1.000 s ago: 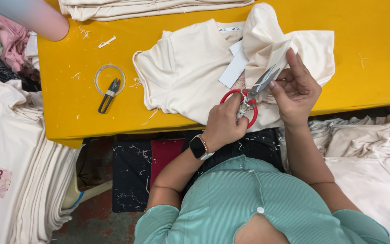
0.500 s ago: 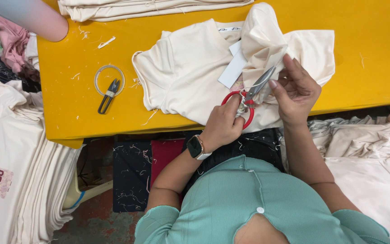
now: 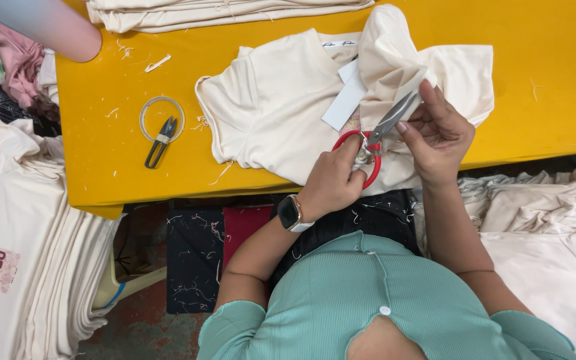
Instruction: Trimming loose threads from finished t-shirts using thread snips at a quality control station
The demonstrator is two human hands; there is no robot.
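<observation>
The left hand is closed through the red handles of a pair of scissors, its grip wrapped tight around the loops, with the steel blades slightly parted and pointing up toward the bunched part of a cream shirt. The right hand sits just right of the scissors, its fingers pinched on a fold of the shirt's fabric, touching the blade tips; whether a loose thread is between them is too small to tell. The shirt lies spread on the yellow counter, its lower edge hanging over the near rim, and a white paper tag lies on it just above the scissors.

Well left of the shirt, a small black thread snipper lies across a thin clear ring on the counter. Above the shirt, at the counter's far edge, lies a folded pile of cream cloth. Far left of the shirt, below counter level, is a tall stack of cream shirts, and more cream cloth is heaped to its right.

The risk, as I judge it, lies in how close everything is at the blade tips: the pinching fingers touch the steel, so a closing cut could nick a fingertip. The fabric is bunched, so the blades could also catch a hidden fold and cut a hole in the shirt.
</observation>
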